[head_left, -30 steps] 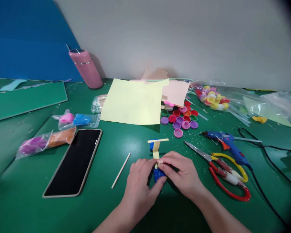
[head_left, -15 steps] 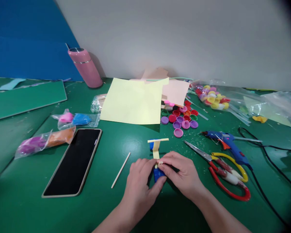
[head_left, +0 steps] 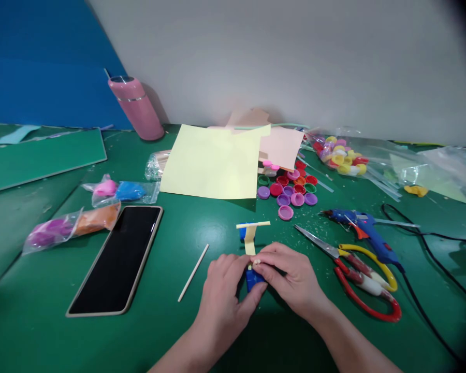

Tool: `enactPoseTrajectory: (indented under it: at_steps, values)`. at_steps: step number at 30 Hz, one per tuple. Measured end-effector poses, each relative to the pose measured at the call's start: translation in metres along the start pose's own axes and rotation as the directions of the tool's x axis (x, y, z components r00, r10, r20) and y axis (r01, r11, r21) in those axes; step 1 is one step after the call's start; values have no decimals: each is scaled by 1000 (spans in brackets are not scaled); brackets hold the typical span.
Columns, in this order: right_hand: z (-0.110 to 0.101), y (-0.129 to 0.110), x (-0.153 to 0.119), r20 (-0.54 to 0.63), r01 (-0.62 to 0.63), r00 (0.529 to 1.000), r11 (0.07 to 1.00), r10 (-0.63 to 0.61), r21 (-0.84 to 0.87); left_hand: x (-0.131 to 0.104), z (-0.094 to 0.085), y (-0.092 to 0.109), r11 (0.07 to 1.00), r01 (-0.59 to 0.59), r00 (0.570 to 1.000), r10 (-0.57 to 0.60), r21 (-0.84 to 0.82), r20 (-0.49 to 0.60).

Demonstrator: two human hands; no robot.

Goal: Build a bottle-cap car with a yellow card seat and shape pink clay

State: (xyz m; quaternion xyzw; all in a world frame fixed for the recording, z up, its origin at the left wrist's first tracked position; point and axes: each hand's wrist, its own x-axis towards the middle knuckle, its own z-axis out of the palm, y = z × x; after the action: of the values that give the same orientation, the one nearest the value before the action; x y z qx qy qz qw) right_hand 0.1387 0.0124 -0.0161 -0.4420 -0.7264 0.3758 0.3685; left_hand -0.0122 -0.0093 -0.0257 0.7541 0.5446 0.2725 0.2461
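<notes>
My left hand (head_left: 226, 290) is closed around a small craft piece, its thumb against a blue block (head_left: 253, 280) and its fingertips at a pale yellow paper strip (head_left: 249, 245). At the far end of that strip are another blue part (head_left: 243, 232) and a thin pale stick lying crosswise (head_left: 259, 224). My right hand (head_left: 291, 277) pinches a small cream-coloured bit (head_left: 257, 261) over the strip, close to the left fingertips. What this bit is cannot be made out, and the fingers hide part of the strip. A loose white stick (head_left: 193, 273) lies left of my left hand.
On the right are scissors (head_left: 349, 269) and a blue glue gun (head_left: 367, 230) with its black cord. Bottle caps (head_left: 285, 212) and a yellow paper sheet (head_left: 213, 163) lie ahead. A phone (head_left: 116, 261), bagged clay (head_left: 75, 225) and a pink flask (head_left: 137, 109) are left.
</notes>
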Motion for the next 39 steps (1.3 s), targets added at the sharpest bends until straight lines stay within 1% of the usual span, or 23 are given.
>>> enactPoseTrajectory:
  at_steps: [8, 19, 24, 31, 39]
  values:
    - [2, 4, -1, -20, 27, 999, 1000, -27, 2, -2, 1, -2, 1000, -7, 1000, 7, -11, 5]
    - [3, 4, -2, -45, 30, 999, 999, -29, 26, 0, 1, -3, 1000, -29, 1000, 29, -4, 7]
    - [3, 4, -2, -34, 26, 999, 999, -25, 24, -1, 2, -4, 999, -41, 999, 41, -1, -5]
    - [2, 6, -2, -20, 35, 999, 999, -35, 15, 0, 3, -5, 999, -47, 999, 47, -5, -2]
    - [3, 5, -3, -37, 66, 997, 997, -67, -28, 0, 3, -4, 999, -42, 999, 42, -6, 8]
